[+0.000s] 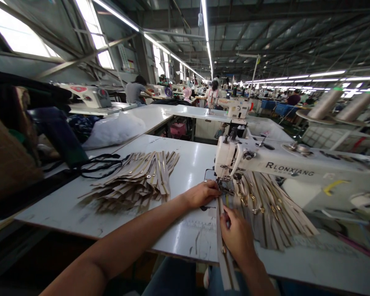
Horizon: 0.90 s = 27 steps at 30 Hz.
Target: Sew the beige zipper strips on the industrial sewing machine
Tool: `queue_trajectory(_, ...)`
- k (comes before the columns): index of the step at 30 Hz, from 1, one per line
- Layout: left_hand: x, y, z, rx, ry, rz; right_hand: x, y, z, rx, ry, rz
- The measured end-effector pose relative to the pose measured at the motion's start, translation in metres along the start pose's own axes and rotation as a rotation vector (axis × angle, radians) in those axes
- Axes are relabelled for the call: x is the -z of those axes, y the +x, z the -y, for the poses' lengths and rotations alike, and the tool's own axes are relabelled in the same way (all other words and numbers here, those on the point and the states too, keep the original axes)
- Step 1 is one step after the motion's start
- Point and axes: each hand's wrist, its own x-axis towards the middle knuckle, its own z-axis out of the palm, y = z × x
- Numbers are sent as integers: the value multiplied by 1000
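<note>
A beige zipper (223,263) with a gold pull runs from under the presser foot of the white sewing machine (253,158) toward me and hangs over the table's front edge. My left hand (203,193) is closed at the zipper's far end, its fingertips close beside the needle area. Nearer to me, my right hand (237,232) pinches the same strip between thumb and fingers. A thick pile of similar zippers (138,181) lies on the left of the table. Another row of zippers (271,213) fans out right of my right hand, partly under the machine arm.
Black cord (101,164) lies coiled at the table's left, beside a dark blue cylinder-like object (57,131) and a white plastic bag (115,129). Large thread cones (327,105) stand at the right. Ahead is another sewing machine (232,107); people sit farther back.
</note>
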Motion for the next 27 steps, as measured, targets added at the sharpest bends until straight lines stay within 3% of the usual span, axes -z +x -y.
queue_trajectory(9, 1, 1, -4, 30, -1, -8, -2, -1, 5, 61, -94, 36)
queue_trajectory(18, 6, -1, -4, -36, 56, 2, -1, 5, 8, 84, -165, 127)
queue_trajectory(27, 10, -3, -8, -30, 153, 1, 3, 30, 14, 52, -238, 181)
